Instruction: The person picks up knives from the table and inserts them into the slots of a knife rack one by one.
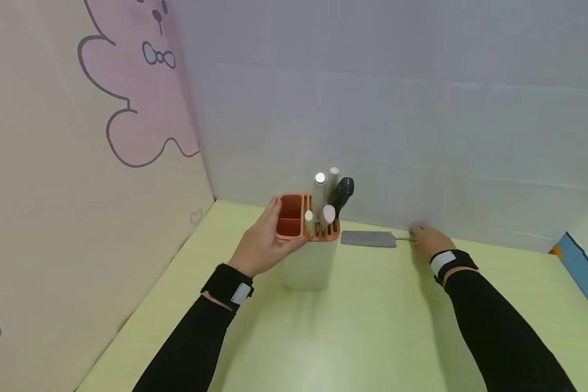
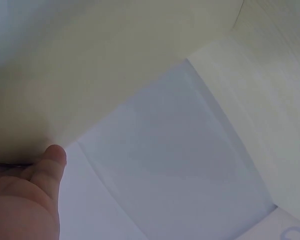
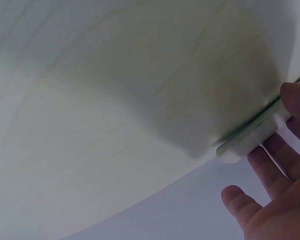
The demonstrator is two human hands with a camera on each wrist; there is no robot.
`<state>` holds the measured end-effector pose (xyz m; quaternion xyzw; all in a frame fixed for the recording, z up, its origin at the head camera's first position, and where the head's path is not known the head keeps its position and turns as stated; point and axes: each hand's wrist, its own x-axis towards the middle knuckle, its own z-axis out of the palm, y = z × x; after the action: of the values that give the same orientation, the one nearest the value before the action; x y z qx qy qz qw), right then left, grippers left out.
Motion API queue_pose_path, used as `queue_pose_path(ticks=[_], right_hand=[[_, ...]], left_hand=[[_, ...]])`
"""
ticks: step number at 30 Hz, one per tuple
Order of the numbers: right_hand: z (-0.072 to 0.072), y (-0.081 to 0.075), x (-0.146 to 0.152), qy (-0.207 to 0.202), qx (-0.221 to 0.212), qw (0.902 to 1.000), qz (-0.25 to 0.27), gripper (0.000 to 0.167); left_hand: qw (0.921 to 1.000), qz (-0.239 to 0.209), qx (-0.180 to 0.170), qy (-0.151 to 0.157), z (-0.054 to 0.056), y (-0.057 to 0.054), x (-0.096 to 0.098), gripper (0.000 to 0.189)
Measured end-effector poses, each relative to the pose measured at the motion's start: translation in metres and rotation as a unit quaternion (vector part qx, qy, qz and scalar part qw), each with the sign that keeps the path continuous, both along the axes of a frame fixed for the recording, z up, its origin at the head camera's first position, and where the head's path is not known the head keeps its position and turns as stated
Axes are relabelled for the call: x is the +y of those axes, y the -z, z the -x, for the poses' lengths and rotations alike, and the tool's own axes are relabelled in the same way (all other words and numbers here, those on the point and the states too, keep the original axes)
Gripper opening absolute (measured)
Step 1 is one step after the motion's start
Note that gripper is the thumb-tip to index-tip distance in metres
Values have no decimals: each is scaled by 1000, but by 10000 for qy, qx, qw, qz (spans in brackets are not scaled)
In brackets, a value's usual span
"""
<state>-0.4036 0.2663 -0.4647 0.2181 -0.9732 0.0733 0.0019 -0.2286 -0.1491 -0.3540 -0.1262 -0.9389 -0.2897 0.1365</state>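
Observation:
A white knife holder (image 1: 307, 267) with an orange slotted top stands upright on the table. At its left side my left hand (image 1: 264, 242) grips the upper rim, fingers along the far side and thumb across the near edge. In the left wrist view, part of that hand (image 2: 27, 195) rests against the pale holder wall. Several pale handles and a black-handled tool (image 1: 343, 193) stick up from the slots. To the right, a kitchen knife with a wide grey blade (image 1: 368, 238) lies by the wall. My right hand (image 1: 430, 242) pinches its pale handle (image 3: 250, 137) between thumb and fingers.
The pale green table (image 1: 372, 326) meets a white back wall (image 1: 397, 136) just behind the knife and holder. A left wall (image 1: 103, 228) with a pink bear drawing runs along the table's left edge. A blue patch (image 1: 585, 277) shows at far right.

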Motion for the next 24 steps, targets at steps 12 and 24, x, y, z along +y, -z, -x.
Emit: queue_pose_path(ticks=[12,24], right_hand=[[-52,-1,21,-149,-16,9999,56,36],[-94,-4,10,-36,-208,9992,325,35]], left_hand=[[9994,-210,-172,212,4,6,7,104],[9997,-17,137,204,12,10,-4,102]])
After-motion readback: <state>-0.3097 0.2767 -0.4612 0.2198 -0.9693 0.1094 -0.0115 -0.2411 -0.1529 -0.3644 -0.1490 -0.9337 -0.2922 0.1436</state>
